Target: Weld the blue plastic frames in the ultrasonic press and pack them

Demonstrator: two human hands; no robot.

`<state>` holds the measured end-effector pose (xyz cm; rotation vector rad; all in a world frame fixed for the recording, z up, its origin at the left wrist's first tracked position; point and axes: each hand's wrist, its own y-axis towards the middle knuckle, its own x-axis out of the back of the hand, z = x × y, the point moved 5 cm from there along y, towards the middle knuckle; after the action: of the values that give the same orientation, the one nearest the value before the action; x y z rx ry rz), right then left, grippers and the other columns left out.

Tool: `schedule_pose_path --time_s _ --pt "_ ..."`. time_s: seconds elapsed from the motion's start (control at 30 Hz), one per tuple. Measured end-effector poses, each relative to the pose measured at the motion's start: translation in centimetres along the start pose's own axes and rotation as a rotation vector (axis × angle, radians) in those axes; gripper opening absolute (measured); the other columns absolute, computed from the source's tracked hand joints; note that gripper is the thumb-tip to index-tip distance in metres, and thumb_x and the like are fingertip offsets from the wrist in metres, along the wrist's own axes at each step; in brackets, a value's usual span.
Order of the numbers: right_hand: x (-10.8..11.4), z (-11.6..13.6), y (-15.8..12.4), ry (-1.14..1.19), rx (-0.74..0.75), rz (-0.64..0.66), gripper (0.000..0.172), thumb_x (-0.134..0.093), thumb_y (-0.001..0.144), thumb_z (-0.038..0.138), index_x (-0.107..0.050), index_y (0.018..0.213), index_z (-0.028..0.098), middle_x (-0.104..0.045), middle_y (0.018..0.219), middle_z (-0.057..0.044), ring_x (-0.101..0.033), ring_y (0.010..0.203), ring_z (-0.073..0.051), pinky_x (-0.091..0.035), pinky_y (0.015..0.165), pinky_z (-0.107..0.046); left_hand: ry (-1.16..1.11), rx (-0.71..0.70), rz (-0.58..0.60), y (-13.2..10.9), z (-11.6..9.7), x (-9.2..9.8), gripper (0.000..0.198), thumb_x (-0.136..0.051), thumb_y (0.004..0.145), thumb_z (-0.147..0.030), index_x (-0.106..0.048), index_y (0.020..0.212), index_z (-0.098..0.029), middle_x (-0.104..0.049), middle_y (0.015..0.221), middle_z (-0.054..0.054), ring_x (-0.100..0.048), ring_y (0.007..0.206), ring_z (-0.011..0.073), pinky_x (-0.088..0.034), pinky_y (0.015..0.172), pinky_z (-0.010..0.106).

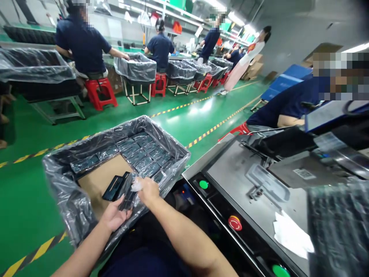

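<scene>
My left hand (113,217) cradles a black flat device in a clear plastic sleeve (128,192) from below, over a plastic-lined box (69,192). My right hand (147,190) grips the same device from above and pinches a bit of clear film. Just beyond them, a second black flat device (113,188) rests on the cardboard sheet (100,181) inside the box. Several similar sleeved dark devices (144,154) stand in rows across the far part of the box. The held device is partly hidden by my fingers.
To the right stands a steel machine (245,169) with green buttons, a red stop button (235,223), white paper and a stack of black trays (337,231). A co-worker (288,104) sits beyond it. Further workers sit at lined bins along a green floor.
</scene>
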<state>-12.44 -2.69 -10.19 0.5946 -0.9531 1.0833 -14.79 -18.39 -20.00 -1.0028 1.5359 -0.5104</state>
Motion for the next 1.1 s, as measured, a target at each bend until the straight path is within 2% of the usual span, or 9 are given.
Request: schedule_pose_path --time_s 0.17,0.37,0.5,0.6,0.67,0.73,0.9,1.1 --pt "0.0 0.2 0.1 -0.176 0.105 0.091 0.033 -0.055 0.079 0.022 -0.066 0.11 0.027 -0.071 0.089 -0.003 -0.067 0.079 -0.02 -0.047 0.065 -0.026 0.025 -0.016 -0.032 -0.3 0.2 0.0 0.006 -0.055 0.09 -0.017 -0.058 0.09 -0.012 -0.063 0.065 0.005 -0.06 0.048 0.0157 -0.052 0.044 0.028" --pt "-0.1 -0.2 0.5 -0.162 0.143 0.072 0.014 -0.059 0.077 0.018 -0.068 0.086 0.021 -0.069 0.088 -0.005 -0.064 0.08 -0.018 -0.047 0.072 -0.027 0.042 -0.049 -0.068 -0.3 -0.2 0.0 0.007 -0.056 0.09 -0.017 -0.057 0.086 -0.011 -0.062 0.064 0.005 -0.06 0.049 0.0165 -0.05 0.042 0.027" --pt "-0.6 -0.5 0.3 -0.055 0.065 -0.066 0.018 -0.053 0.088 0.023 -0.069 0.095 0.024 -0.064 0.099 -0.004 -0.061 0.085 -0.015 -0.047 0.074 -0.024 -0.04 -0.069 -0.081 -0.1 -0.4 0.0 0.004 -0.056 0.089 -0.014 -0.057 0.086 -0.011 -0.065 0.067 0.006 -0.062 0.053 0.0161 -0.052 0.046 0.027" --pt "-1.3 -0.3 0.1 0.228 0.098 -0.243 0.024 -0.055 0.088 0.022 -0.068 0.107 0.025 -0.059 0.104 -0.004 -0.06 0.088 -0.013 -0.048 0.078 -0.022 -0.124 -0.057 -0.054 -0.2 -0.2 -0.2 0.004 -0.054 0.09 -0.013 -0.058 0.089 -0.011 -0.067 0.072 0.006 -0.065 0.058 0.0157 -0.055 0.051 0.028" --pt "-1.8 -0.2 0.1 0.365 0.141 -0.33 0.021 -0.058 0.085 0.019 -0.07 0.102 0.023 -0.059 0.098 -0.004 -0.061 0.084 -0.013 -0.049 0.075 -0.021 -0.146 -0.041 -0.037 -0.1 0.1 -0.2 0.005 -0.054 0.09 -0.012 -0.058 0.091 -0.011 -0.068 0.074 0.006 -0.066 0.06 0.0157 -0.056 0.053 0.028" --pt "-2.0 -0.1 0.4 0.368 0.166 -0.352 0.016 -0.059 0.083 0.016 -0.071 0.092 0.02 -0.061 0.09 -0.003 -0.061 0.08 -0.013 -0.049 0.071 -0.021 -0.143 -0.024 -0.011 -0.1 0.4 -0.2 0.005 -0.054 0.09 -0.013 -0.059 0.091 -0.011 -0.067 0.073 0.007 -0.065 0.059 0.0159 -0.056 0.053 0.028" --pt "-1.2 0.6 0.8 0.273 0.247 -0.275 0.016 -0.059 0.078 0.014 -0.071 0.086 0.021 -0.062 0.085 -0.003 -0.061 0.081 -0.015 -0.047 0.074 -0.023 -0.091 -0.006 0.025 0.0 0.5 -0.3 0.01 -0.056 0.089 -0.019 -0.06 0.092 -0.011 -0.068 0.074 0.009 -0.065 0.058 0.0181 -0.053 0.05 0.028" --pt "-1.0 1.2 0.3 0.123 0.269 -0.137 0.015 -0.055 0.086 0.022 -0.069 0.091 0.018 -0.06 0.085 -0.006 -0.056 0.084 -0.018 -0.046 0.077 -0.026 -0.063 0.014 -0.053 0.6 -0.1 -0.3 0.013 -0.057 0.088 -0.026 -0.058 0.084 -0.013 -0.065 0.067 0.006 -0.061 0.055 0.0164 -0.047 0.047 0.025"
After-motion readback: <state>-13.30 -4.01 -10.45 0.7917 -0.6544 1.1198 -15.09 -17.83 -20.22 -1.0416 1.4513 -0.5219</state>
